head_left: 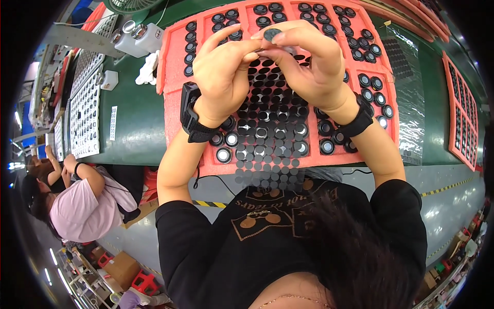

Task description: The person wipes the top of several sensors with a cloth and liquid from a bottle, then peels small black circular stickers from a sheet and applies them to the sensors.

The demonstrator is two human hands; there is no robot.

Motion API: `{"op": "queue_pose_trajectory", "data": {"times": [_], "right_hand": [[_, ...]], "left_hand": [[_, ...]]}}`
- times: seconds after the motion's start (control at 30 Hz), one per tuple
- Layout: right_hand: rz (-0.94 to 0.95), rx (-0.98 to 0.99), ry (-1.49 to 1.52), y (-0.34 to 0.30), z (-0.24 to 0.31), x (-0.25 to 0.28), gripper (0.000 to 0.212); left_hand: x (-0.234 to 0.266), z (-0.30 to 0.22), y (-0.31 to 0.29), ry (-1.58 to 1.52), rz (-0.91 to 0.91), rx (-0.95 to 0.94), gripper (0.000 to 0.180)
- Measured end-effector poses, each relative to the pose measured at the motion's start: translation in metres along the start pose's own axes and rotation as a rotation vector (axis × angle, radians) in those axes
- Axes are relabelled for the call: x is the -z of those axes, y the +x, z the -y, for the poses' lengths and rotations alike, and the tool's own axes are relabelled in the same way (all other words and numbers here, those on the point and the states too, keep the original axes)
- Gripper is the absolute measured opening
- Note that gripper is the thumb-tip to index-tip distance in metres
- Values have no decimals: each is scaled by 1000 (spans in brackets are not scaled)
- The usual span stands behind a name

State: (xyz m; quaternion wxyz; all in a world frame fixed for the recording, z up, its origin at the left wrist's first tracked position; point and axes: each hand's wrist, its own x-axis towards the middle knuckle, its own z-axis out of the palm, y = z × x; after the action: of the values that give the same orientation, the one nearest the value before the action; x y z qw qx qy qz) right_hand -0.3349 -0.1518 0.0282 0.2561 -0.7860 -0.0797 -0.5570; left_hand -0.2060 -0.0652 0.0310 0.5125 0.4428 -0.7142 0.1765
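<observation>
Over the tray (172, 77), the right hand (315, 69) pinches a disc (272, 35) near its edge, likely sparing its face; the left hand (221, 74) sits close, its hold unclear. A dotted sheet (267, 135) lies within reach.

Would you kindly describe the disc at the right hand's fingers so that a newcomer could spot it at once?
Start at the large pink tray on the green table, then go up to the right hand above it. At its fingers is the disc, small and round; it is dull grey-green, unlike the black discs below.
</observation>
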Motion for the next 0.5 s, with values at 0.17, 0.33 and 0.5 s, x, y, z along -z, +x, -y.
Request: {"op": "queue_pose_trajectory", "data": {"times": [0.17,0.33,0.5], "right_hand": [[-12,64,-1,1,1,-1,29],[23,46,19,-1,1,2,28],[20,34,23,-2,0,1,30]], "left_hand": [[0,-2,-3,1,-14,41,16],[-2,0,-3,-7,-30,16,12],[-3,0,-3,-19,-39,35,9]]}}
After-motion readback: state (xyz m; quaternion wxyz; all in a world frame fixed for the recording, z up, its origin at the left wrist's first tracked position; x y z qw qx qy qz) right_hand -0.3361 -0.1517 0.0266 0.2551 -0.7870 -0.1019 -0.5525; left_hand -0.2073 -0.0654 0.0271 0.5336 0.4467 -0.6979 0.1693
